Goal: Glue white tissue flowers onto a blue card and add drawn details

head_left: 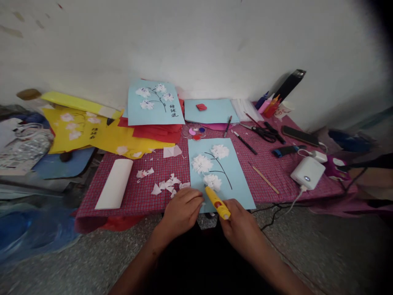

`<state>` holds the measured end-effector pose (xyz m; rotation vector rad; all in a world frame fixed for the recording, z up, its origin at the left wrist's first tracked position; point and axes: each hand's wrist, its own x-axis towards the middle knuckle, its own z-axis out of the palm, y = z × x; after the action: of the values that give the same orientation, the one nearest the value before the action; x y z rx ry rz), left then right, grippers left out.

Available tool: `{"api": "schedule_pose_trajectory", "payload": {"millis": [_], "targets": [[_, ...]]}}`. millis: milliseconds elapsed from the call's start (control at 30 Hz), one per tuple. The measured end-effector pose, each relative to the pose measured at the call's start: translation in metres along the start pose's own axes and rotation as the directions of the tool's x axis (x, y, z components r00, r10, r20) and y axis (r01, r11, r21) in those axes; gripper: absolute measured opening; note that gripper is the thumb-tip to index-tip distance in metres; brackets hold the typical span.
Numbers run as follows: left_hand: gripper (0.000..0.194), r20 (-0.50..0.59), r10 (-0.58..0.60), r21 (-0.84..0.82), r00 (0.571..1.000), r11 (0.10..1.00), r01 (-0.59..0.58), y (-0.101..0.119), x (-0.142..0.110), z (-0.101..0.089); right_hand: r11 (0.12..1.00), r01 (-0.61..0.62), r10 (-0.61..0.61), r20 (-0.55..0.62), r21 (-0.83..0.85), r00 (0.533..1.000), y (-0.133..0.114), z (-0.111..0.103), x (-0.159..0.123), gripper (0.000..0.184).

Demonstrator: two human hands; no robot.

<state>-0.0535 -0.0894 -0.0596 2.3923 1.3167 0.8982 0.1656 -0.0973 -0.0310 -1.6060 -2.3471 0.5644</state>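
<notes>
A yellow glue gun (pixel 217 203) is gripped in my right hand (pixel 238 224), its nozzle end angled away from me over the lowest paper flower. My left hand (pixel 183 209) rests by the lower left edge of the light blue sheet (pixel 242 188), fingers pinched together; whatever is between them is hidden. On the sheet, black drawn stems join three white paper flowers: a left one (pixel 202 163), an upper one (pixel 220 151) and a lower one (pixel 212 182). Torn white paper pieces (pixel 168 183) lie just beyond my left hand.
A white paper roll (pixel 115 184) lies at the left. Behind are a flower picture (pixel 156 116), yellow sheets (pixel 107 137) and a palette (pixel 194 131). At the right are scissors (pixel 264 133), a thin brush (pixel 264 178), a white power bank (pixel 308 173) and cables hanging over the table edge.
</notes>
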Motion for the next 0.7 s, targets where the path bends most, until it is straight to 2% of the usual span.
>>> {"api": "schedule_pose_trajectory", "payload": {"millis": [267,700], "targets": [[0.021,0.003,-0.003,0.001,1.0,1.0,0.003,-0.0008,-0.0005,0.0005,0.999,0.005,-0.006,-0.023,-0.048,1.0,-0.0009,0.0014,0.0016,0.009],[0.021,-0.018,0.002,-0.004,1.0,1.0,-0.002,0.0,0.0005,0.0,0.999,0.002,-0.003,-0.034,-0.039,0.999,-0.0014,0.0004,0.0001,0.012]]}}
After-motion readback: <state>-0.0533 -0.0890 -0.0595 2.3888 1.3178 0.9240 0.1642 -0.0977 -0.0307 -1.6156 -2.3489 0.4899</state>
